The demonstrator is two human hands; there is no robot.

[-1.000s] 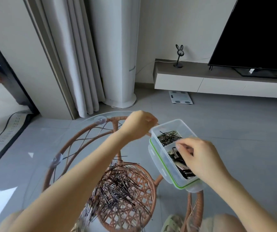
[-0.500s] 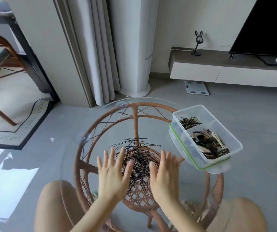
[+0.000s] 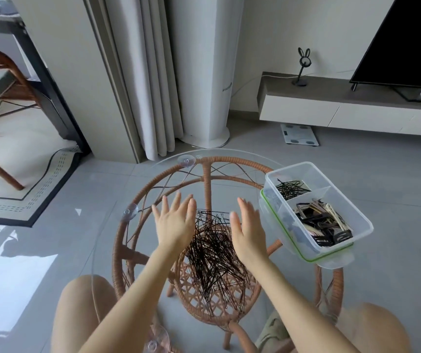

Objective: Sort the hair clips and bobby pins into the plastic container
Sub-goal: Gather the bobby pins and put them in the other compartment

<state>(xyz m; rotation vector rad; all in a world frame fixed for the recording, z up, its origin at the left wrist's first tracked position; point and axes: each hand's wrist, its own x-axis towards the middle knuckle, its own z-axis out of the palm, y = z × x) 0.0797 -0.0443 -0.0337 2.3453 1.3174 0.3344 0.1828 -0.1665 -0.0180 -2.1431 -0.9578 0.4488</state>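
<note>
A heap of dark bobby pins [image 3: 214, 253] lies on the round glass tabletop [image 3: 107, 250]. My left hand [image 3: 175, 222] is flat and open at the heap's left side. My right hand [image 3: 248, 229] is flat and open at its right side. Both hold nothing. A clear plastic container [image 3: 357, 215] with a green-rimmed lid under it sits at the table's right edge. Its far compartment holds a small bunch of bobby pins [image 3: 290, 188]. Its near compartment holds black and beige hair clips [image 3: 323, 225].
The glass top rests on a rattan frame [image 3: 205, 179] with suction cups. My knees show below the table. A standing white unit [image 3: 204, 72] and curtains are behind. A TV bench [image 3: 344, 108] and a scale [image 3: 299, 135] lie to the right, a chair at the left.
Both hands left the container and came down to the pin heap, then slid forward along its two sides with fingers spread.
</note>
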